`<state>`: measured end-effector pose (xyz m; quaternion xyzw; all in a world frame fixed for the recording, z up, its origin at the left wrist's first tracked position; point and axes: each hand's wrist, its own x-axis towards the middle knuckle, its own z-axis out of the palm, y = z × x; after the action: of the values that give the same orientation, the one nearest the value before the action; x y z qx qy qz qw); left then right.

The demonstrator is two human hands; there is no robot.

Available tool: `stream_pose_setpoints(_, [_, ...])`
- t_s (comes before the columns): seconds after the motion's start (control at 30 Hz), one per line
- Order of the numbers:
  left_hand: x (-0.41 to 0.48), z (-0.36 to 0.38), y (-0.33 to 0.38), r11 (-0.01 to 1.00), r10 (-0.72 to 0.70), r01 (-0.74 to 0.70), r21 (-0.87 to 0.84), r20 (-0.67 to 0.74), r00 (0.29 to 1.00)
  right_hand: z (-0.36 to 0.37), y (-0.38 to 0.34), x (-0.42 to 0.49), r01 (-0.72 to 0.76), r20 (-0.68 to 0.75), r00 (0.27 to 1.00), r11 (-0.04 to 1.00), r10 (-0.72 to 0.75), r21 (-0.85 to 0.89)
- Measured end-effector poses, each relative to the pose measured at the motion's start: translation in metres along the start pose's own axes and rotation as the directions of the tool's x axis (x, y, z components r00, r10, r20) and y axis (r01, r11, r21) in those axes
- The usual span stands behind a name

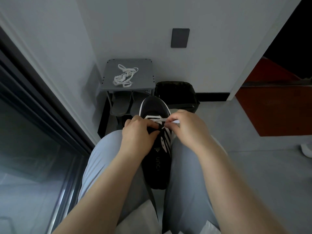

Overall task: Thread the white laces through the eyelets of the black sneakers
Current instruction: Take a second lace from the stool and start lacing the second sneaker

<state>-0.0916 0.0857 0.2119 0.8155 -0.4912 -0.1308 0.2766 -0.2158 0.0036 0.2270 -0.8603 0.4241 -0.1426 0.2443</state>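
- The black sneaker is clamped between the person's two thighs, just under the fingers, with the toe pointing away; I think this keeps it steady, so that both hands are free for the lace
- The left hand has its fingers curled on the left eyelet edge of the sneaker; probably they hold that edge still and open
- The right hand pinches the end of the white lace between thumb and fingers; the tip sticks out a little to the right of the pinch, ready to be aimed at an eyelet
- From this pinch the lace runs to the left, and one white bar lies across the front eyelets, on the far side of the fingers; so only the first row seems done
- A second white lace lies loose on top of a grey shoe rack, well beyond the fingers; I judge it waits for the other sneaker, which I cannot see
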Motion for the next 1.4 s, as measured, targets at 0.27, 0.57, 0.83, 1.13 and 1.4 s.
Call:
stream_pose_setpoints(0.27, [0.000, 0.004, 0.006, 0.993, -0.091, 0.090, -0.072, -0.015, 0.996, 0.003, -0.004, 0.001, -0.089, -0.018, 0.996, 0.996, 0.089, 0.006])
stream_pose_setpoints(0.57, [0.002, 0.008, 0.004, 0.987, -0.111, 0.105, -0.121, -0.047, 0.993, 0.002, -0.004, -0.001, -0.083, 0.034, 0.996, 0.996, 0.083, 0.018])
stream_pose_setpoints(0.83, [0.003, 0.010, 0.006, 0.983, -0.113, 0.103, -0.152, -0.058, 0.992, 0.010, -0.012, -0.005, -0.033, -0.075, 0.997, 0.991, 0.023, -0.132])
stream_pose_setpoints(1.13, [0.004, 0.012, 0.006, 0.994, -0.092, 0.088, -0.071, -0.060, 0.994, 0.012, -0.008, 0.004, -0.094, 0.053, 0.994, 0.995, 0.095, -0.018])
stream_pose_setpoints(1.4, [0.013, 0.005, -0.003, 1.000, -0.016, 0.015, 0.022, 0.004, 1.000, 0.012, -0.008, 0.002, -0.124, -0.008, 0.992, 0.991, 0.125, 0.059])
